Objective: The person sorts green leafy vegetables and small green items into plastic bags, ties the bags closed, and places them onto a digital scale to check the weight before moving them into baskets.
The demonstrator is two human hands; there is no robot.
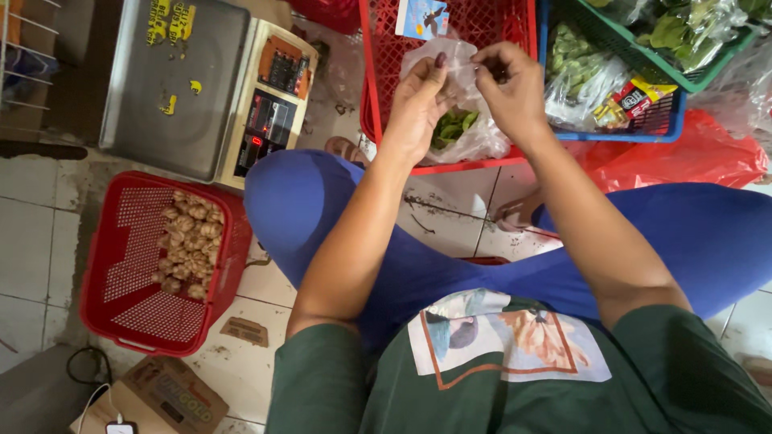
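Both hands hold a clear plastic bag (466, 120) of green vegetables, raised just over the near edge of a red crate (386, 72). The left hand (418, 100) grips the bag's upper left side, fingers closed on the plastic with the thumb pointing up. The right hand (511, 84) pinches the gathered top of the bag between thumb and fingers. The greens sit low in the bag, below the two hands.

To the right stands a blue crate (667, 120) with bagged greens and a green basket (643, 48) above it; a red plastic bag (683, 157) lies beside them. On the left, a scale (201, 88) rests on the tiled floor (32, 233), and a red basket (137, 265) near it holds knobbly brown roots (189, 249). A cardboard box (169, 394) lies at the lower left.
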